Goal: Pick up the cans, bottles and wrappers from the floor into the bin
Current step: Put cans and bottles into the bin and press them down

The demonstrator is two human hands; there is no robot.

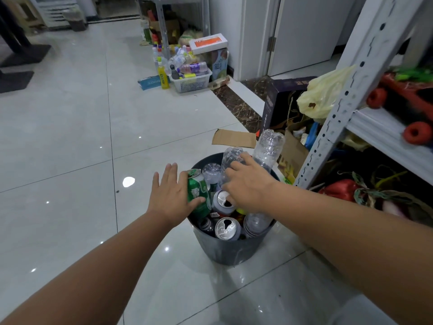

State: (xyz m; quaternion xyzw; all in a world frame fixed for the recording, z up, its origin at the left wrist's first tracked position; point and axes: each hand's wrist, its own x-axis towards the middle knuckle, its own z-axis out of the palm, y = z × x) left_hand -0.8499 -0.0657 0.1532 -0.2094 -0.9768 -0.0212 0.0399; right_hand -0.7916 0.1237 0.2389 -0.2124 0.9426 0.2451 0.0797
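The green can (pixel 199 195) leans at the left rim of the bin (pixel 234 252), its long axis tilted up and toward the far left, and the left hand (pixel 171 198) is the one on it: palm against its left side, fingers (pixel 172 174) straight and reaching past it, thumb laid across its near face, pressing rather than wrapping. The right hand (pixel 248 188) sits over the middle of the bin, fingers bent down onto a crumpled clear bottle (pixel 230 158) that points up and far; whether they grip it or only push it I cannot tell. The bin looks heaped full, a taller bottle (pixel 269 146) jutting from its far right, so the can likely needs nudging right and inward. The bin stands on glossy pale floor tiles (pixel 70 137), with a metal rack (pixel 351 90) at the right and a basket of bottles (pixel 191 83) far off
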